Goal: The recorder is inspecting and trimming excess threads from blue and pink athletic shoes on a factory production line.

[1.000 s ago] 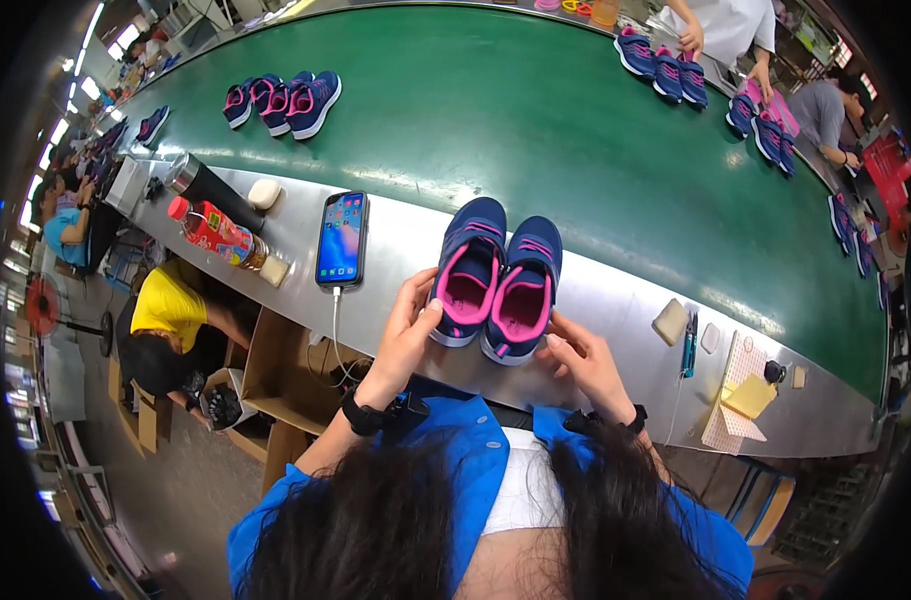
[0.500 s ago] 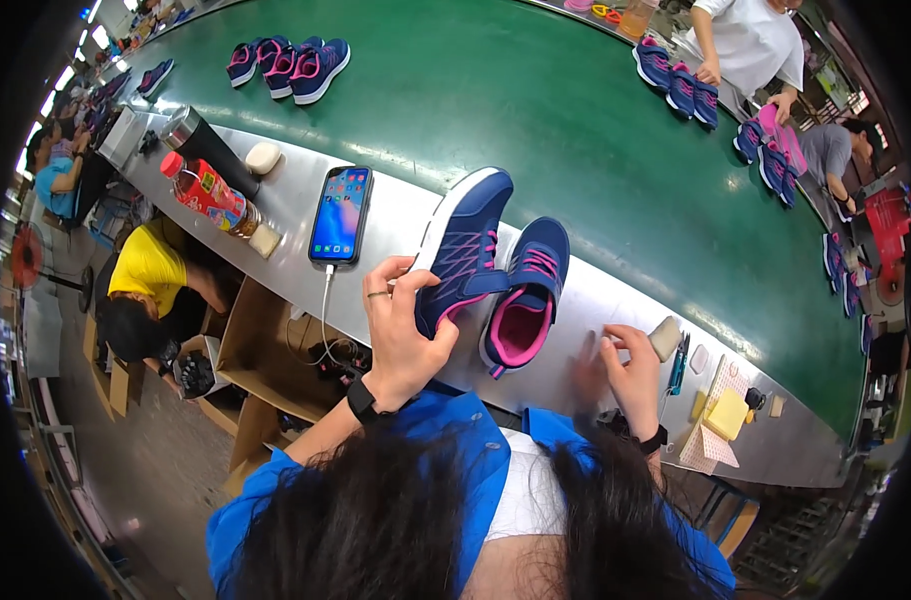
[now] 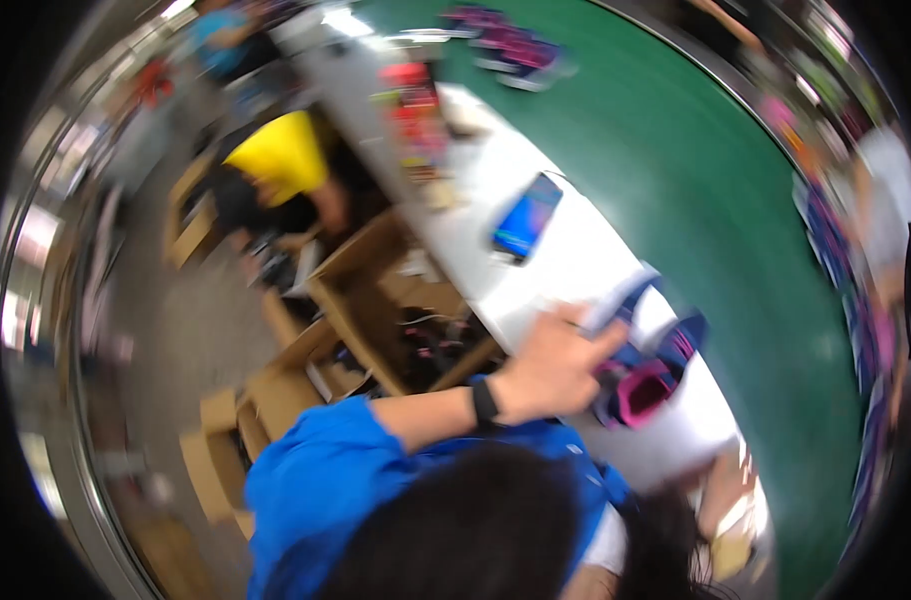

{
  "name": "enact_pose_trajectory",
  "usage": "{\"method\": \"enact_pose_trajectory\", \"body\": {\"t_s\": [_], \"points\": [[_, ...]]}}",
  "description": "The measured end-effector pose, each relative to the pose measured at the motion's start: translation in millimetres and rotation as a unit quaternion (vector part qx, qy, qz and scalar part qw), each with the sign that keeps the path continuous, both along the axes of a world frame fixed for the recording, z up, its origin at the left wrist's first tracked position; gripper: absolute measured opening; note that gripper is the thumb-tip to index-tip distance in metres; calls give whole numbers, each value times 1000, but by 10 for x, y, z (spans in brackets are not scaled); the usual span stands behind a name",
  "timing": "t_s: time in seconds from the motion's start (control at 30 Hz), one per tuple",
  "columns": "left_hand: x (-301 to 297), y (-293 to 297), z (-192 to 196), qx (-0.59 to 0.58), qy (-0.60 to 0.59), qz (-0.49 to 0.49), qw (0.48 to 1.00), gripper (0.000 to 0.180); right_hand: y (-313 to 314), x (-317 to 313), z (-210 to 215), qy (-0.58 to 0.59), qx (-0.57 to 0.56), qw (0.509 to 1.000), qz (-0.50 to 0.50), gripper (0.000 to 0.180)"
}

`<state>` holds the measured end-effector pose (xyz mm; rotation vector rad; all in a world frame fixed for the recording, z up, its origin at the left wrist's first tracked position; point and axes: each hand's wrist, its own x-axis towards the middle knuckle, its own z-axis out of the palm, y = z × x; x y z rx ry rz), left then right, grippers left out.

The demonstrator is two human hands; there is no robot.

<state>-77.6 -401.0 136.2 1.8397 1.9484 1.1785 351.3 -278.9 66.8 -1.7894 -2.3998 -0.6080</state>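
Observation:
A pair of navy sneakers with pink lining lies on the metal bench strip in front of me, smeared by motion. My left hand point(image 3: 555, 368), with a dark wrist band, is at the left sneaker point(image 3: 630, 300), thumb and fingers around its heel end and hiding much of it. Close beside it stands the right sneaker point(image 3: 655, 385), its pink opening facing me. At the lower right my right hand point(image 3: 723, 490) is low over the bench, too blurred to show its fingers or anything in them.
A phone point(image 3: 528, 215) lies on the bench strip point(image 3: 505, 150), beyond it a red-labelled bottle point(image 3: 413, 115). More sneakers point(image 3: 505, 45) sit on the green belt point(image 3: 675, 150). Cardboard boxes point(image 3: 375, 290) stand left of the bench, near a crouching person in yellow point(image 3: 285, 160).
My view has swung left, so the bench and sneakers now appear further right and tilted. My left hand stays at the left sneaker. My right hand now appears lower and blurred.

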Motion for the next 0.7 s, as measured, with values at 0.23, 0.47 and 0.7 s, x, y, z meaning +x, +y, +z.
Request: {"method": "enact_pose_trajectory", "body": {"t_s": [0.23, 0.47, 0.7], "points": [[105, -211, -335, 42, 34, 97, 994, 55, 1756, -435, -396, -140, -10, 910, 391, 33], [176, -90, -466, 76, 67, 120, 988, 52, 2056, -1218, -389, -64, -107, 886, 446, 33], [192, -26, -479, 96, 112, 133, 980, 54, 2041, -1487, -384, 4, -217, 871, 440, 33]]}}
